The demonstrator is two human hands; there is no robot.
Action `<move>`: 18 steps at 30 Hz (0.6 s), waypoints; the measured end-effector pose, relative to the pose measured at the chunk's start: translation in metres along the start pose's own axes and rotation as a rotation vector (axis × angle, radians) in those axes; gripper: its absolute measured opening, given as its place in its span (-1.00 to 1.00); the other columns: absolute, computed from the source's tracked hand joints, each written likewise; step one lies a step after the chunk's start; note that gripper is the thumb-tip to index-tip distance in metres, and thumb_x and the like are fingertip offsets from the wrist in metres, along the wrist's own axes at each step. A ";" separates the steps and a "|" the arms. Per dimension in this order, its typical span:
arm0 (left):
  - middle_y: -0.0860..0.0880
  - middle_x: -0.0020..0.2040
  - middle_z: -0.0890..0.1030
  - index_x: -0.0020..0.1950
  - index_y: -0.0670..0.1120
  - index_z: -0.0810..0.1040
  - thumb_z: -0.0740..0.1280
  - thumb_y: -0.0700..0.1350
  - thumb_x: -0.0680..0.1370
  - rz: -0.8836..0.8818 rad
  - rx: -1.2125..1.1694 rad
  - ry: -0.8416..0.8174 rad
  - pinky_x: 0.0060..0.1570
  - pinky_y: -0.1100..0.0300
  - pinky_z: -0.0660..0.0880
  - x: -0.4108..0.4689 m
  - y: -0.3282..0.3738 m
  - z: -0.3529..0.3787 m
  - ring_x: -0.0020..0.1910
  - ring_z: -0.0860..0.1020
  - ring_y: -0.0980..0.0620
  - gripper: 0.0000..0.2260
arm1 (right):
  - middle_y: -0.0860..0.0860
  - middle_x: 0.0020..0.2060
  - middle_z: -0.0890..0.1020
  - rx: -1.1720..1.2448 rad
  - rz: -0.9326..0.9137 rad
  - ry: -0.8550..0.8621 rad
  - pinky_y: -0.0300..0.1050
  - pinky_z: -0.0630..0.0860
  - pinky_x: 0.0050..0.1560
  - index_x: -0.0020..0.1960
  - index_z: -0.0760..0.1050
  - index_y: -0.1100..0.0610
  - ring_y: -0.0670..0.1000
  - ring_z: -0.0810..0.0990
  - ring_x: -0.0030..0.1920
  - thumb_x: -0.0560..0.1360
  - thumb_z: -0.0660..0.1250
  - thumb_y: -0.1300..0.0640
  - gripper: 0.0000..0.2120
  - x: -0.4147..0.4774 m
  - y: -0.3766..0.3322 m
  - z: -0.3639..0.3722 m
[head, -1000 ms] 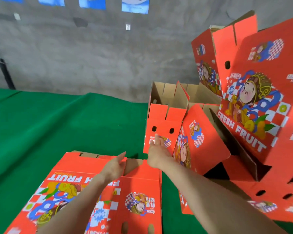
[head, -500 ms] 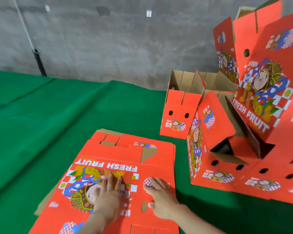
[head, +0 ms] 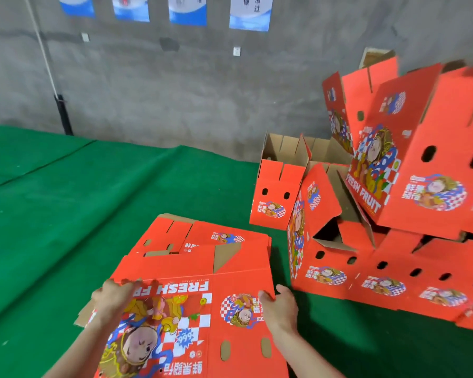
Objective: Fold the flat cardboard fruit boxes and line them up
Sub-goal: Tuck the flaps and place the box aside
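Head view: your left hand (head: 114, 298) and right hand (head: 282, 309) curl round opposite side edges of the flat box (head: 238, 279), topmost on a stack (head: 175, 230) at the green counter's (head: 66, 200) near edge. Lift evenly, easing the sides inward; folded boxes (head: 328, 274) crowd the right.

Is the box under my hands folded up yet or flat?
Flat: the box lies spread, printed face up, no walls raised.

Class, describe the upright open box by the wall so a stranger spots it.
Start at the grey wall behind the green cloth. Left of the tumbled red boxes stands the open box. It is the leftmost folded one, upright, two oval holes facing us.
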State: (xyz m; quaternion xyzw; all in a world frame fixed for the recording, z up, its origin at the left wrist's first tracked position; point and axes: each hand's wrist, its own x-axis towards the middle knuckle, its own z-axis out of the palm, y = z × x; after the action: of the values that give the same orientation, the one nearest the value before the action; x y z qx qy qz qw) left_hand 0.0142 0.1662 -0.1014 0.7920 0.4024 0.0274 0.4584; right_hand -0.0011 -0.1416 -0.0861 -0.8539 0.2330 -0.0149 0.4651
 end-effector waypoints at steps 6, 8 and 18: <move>-0.37 -0.05 0.58 -0.16 -0.29 0.57 0.39 0.12 0.34 0.213 0.013 0.105 0.00 -0.02 0.43 -0.027 0.018 -0.013 0.03 0.51 -0.34 -0.56 | 0.11 -0.33 0.51 0.359 -0.161 -0.102 -0.14 0.35 -0.27 -0.19 0.50 0.29 0.00 0.42 -0.30 0.52 0.30 0.27 -0.87 -0.021 -0.022 -0.041; -0.38 -0.15 0.56 -0.27 -0.28 0.52 0.37 0.15 0.30 0.283 -0.011 0.203 -0.06 -0.05 0.43 -0.037 0.033 -0.022 -0.04 0.51 -0.34 -0.54 | 0.11 -0.33 0.48 0.417 -0.238 -0.061 -0.15 0.30 -0.29 -0.20 0.45 0.29 -0.01 0.38 -0.29 0.52 0.28 0.31 -0.88 -0.024 -0.024 -0.065; 0.01 -0.41 0.61 -0.17 -0.15 0.56 0.35 -0.16 0.54 0.511 -0.661 -0.282 -0.50 0.40 0.44 -0.100 0.087 -0.027 -0.52 0.50 0.17 -0.89 | 0.13 -0.06 0.64 0.462 -0.436 0.223 -0.42 0.44 -0.05 -0.02 0.49 0.15 -0.29 0.57 -0.15 0.53 0.28 0.38 -0.84 -0.026 0.018 -0.203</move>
State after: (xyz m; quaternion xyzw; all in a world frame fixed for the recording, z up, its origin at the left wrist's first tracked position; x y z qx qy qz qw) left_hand -0.0107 0.0971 0.0121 0.6728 0.0968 0.1585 0.7161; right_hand -0.0805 -0.2988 0.0198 -0.7488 0.0847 -0.2596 0.6039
